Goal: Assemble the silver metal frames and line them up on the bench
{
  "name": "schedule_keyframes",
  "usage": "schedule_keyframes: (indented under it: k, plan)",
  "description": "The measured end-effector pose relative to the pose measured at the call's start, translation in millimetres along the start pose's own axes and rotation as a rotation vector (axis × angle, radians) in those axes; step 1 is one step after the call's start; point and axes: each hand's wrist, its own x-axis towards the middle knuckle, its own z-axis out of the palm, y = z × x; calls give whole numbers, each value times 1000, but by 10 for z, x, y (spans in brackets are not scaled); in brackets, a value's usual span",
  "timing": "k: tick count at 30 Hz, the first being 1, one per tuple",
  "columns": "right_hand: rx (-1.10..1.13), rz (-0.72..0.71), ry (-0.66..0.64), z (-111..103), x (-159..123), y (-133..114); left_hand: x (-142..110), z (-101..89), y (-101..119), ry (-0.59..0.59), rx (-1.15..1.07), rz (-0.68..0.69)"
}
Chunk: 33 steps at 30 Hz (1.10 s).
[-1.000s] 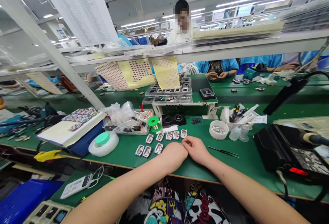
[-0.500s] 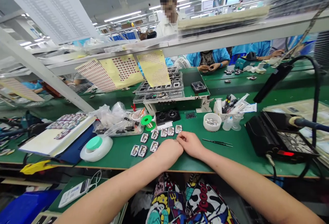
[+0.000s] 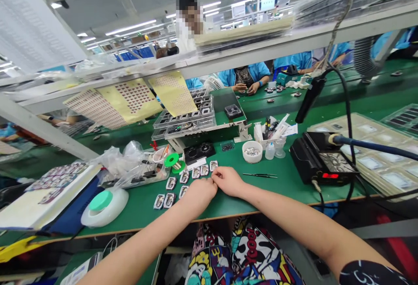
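My left hand (image 3: 198, 193) and my right hand (image 3: 228, 181) rest together on the green bench top (image 3: 261, 189) near its front edge, fingertips touching. Both hands are curled closed, and whatever they pinch between them is hidden. Just beyond them lie several small silver-framed parts (image 3: 183, 181) in two loose rows. Black tweezers (image 3: 260, 174) lie on the mat to the right of my right hand.
A white bowl of tiny parts (image 3: 252, 151), a green solder spool (image 3: 172, 160), a white-and-teal tape dispenser (image 3: 103, 206), and stacked clear trays (image 3: 186, 117) stand behind. A black heater unit (image 3: 318, 161) sits right. Other people work across the shelf.
The hands stay together in the same spot on the bench. My head has turned right, so everything has slid left in view and more of the right-hand trays shows.
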Motion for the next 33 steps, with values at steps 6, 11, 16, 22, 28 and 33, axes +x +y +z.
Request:
schedule_keyframes:
  k: [6, 11, 16, 22, 28, 33]
  plan:
    - [170, 49, -36, -28, 24, 20, -91, 97, -146, 260, -475, -249]
    - [329, 132, -105, -16, 32, 19, -52, 313, -84, 464, -1212, -578]
    - [419, 206, -121, -43, 45, -22, 37, 397, 109, 647, -1630, -640]
    - [455, 238, -144, -87, 59, -23, 117, 385, 197, 711, -1833, -589]
    - [428, 229, -138, -122, 66, -38, 168, 379, 257, 703, -1982, -564]
    - [394, 206, -160, -120, 70, -28, 177, 398, 275, 718, -2017, -567]
